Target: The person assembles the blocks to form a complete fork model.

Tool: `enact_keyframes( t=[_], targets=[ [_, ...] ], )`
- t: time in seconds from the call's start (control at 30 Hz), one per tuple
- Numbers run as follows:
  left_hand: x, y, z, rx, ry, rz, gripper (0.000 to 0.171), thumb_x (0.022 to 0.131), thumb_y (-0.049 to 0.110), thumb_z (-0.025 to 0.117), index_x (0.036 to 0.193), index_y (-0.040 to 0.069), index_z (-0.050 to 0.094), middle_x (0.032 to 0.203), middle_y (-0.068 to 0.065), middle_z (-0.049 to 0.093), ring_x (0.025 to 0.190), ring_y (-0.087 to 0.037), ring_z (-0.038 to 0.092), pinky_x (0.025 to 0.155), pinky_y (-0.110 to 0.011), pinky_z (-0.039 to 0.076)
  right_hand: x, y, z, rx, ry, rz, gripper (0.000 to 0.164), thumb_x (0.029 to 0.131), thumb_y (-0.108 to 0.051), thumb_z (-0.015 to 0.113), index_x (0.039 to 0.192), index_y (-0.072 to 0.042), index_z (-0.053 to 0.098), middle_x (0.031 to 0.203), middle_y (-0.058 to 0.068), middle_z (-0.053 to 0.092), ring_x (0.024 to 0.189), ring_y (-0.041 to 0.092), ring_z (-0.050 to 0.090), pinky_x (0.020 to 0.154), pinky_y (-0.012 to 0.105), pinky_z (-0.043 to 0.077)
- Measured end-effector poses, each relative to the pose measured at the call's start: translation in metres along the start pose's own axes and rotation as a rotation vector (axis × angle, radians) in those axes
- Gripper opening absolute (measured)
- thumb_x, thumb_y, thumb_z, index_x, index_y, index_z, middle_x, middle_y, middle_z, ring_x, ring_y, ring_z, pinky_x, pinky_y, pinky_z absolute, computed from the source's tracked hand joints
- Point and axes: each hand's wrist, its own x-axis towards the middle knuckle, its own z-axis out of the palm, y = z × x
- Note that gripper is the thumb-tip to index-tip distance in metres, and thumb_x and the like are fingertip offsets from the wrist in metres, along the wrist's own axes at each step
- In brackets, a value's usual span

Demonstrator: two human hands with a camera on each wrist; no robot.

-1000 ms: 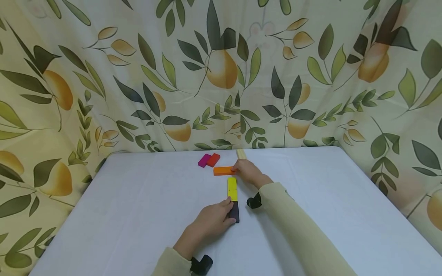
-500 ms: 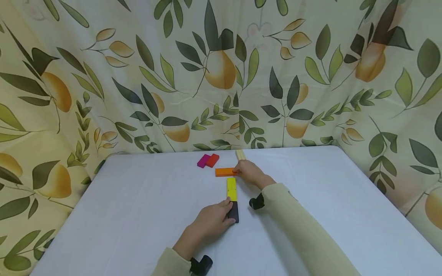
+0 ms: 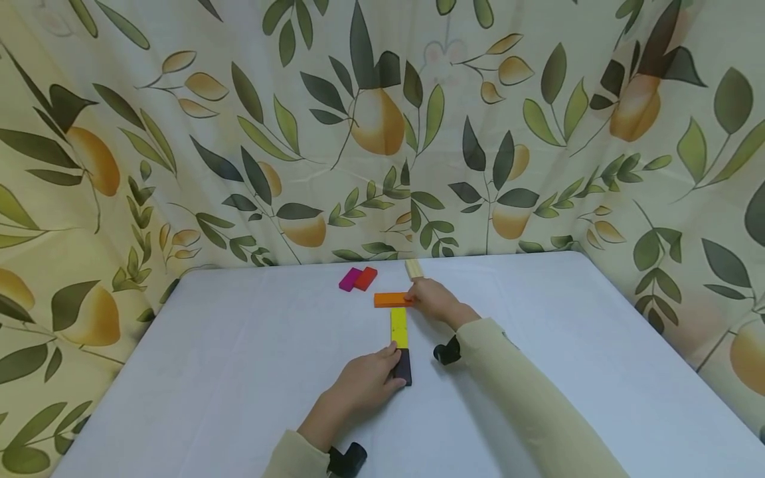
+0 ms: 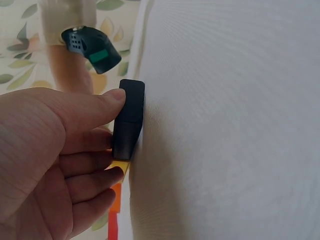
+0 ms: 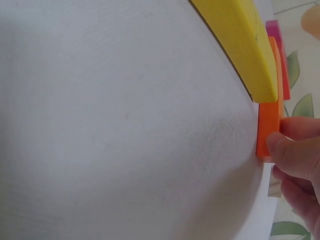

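My left hand [image 3: 367,382] pinches a black block [image 3: 404,367] lying lengthwise on the table, thumb at its near end and fingers along its left side. A yellow block [image 3: 398,327] continues the line straight beyond it, end to end. Crosswise past the yellow block's far end lies an orange block [image 3: 388,300]. Its right end is between the thumb and fingers of my right hand [image 3: 439,301]. The right wrist view shows the thumb on the near face of the orange block [image 5: 269,122], with the yellow block [image 5: 240,45] partly in front of it.
Behind the orange block lie a magenta block [image 3: 349,279] and a red block [image 3: 366,279], side by side at a slant. A pale wood-coloured block [image 3: 413,268] sits at the table's back edge, partly behind my right hand. A leaf-patterned curtain [image 3: 257,133] hangs behind the white table [image 3: 239,372].
My right hand has slid the orange block slightly to the right, farther across the yellow block's end. My left hand has kept its place on the black block.
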Motion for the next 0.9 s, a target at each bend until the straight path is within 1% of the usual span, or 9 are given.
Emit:
enact_keyframes(
  t=[0.1, 0.23, 0.43, 0.63, 0.8, 0.9],
  targets=[
    [0.000, 0.000, -0.001, 0.002, 0.003, 0.002, 0.058, 0.087, 0.041, 0.059, 0.134, 0.010, 0.048, 0.139, -0.002, 0.043, 0.123, -0.015, 0.044, 0.094, -0.034, 0.042, -0.002, 0.001, 0.000, 0.001, 0.002, -0.002, 0.019, 0.083, -0.001, 0.066, 0.101, -0.001, 0.071, 0.098, 0.009, 0.067, 0.103, 0.025, 0.057, 0.095, 0.038, 0.041],
    [-0.001, 0.000, -0.001, 0.005, 0.007, 0.008, 0.058, 0.087, 0.041, 0.059, 0.134, 0.009, 0.048, 0.139, -0.002, 0.043, 0.123, -0.015, 0.044, 0.094, -0.034, 0.042, -0.004, 0.001, -0.002, 0.004, 0.002, -0.006, 0.018, 0.083, -0.001, 0.066, 0.100, -0.002, 0.071, 0.095, 0.008, 0.068, 0.091, 0.022, 0.059, 0.089, 0.036, 0.046],
    [-0.001, 0.000, -0.001, 0.015, 0.010, -0.001, 0.058, 0.087, 0.042, 0.059, 0.134, 0.010, 0.048, 0.139, -0.002, 0.044, 0.122, -0.015, 0.045, 0.094, -0.034, 0.042, -0.008, 0.000, -0.002, 0.016, 0.014, -0.018, 0.017, 0.083, -0.001, 0.066, 0.098, -0.002, 0.072, 0.095, 0.007, 0.067, 0.088, 0.021, 0.059, 0.087, 0.036, 0.047],
    [-0.001, 0.001, -0.001, 0.009, 0.004, 0.004, 0.058, 0.087, 0.041, 0.059, 0.134, 0.009, 0.048, 0.139, -0.003, 0.044, 0.123, -0.015, 0.045, 0.094, -0.034, 0.042, -0.011, -0.001, -0.002, 0.028, 0.018, 0.003, 0.017, 0.083, -0.002, 0.066, 0.098, -0.003, 0.072, 0.095, 0.007, 0.067, 0.089, 0.021, 0.059, 0.087, 0.036, 0.047],
    [0.000, 0.000, 0.001, 0.008, 0.004, 0.007, 0.058, 0.087, 0.042, 0.059, 0.134, 0.009, 0.048, 0.139, -0.003, 0.044, 0.122, -0.015, 0.045, 0.094, -0.034, 0.042, -0.013, -0.002, -0.001, 0.039, 0.012, 0.019, 0.017, 0.082, -0.004, 0.067, 0.099, -0.003, 0.072, 0.090, 0.005, 0.065, 0.084, 0.018, 0.056, 0.084, 0.033, 0.048],
    [0.001, -0.001, 0.002, 0.009, 0.004, 0.003, 0.058, 0.087, 0.042, 0.059, 0.135, 0.010, 0.048, 0.139, -0.002, 0.043, 0.123, -0.015, 0.045, 0.094, -0.034, 0.042, -0.014, -0.003, -0.001, 0.037, 0.013, 0.014, 0.017, 0.082, -0.004, 0.067, 0.099, -0.003, 0.072, 0.087, 0.003, 0.062, 0.080, 0.017, 0.054, 0.082, 0.032, 0.048]
  ],
)
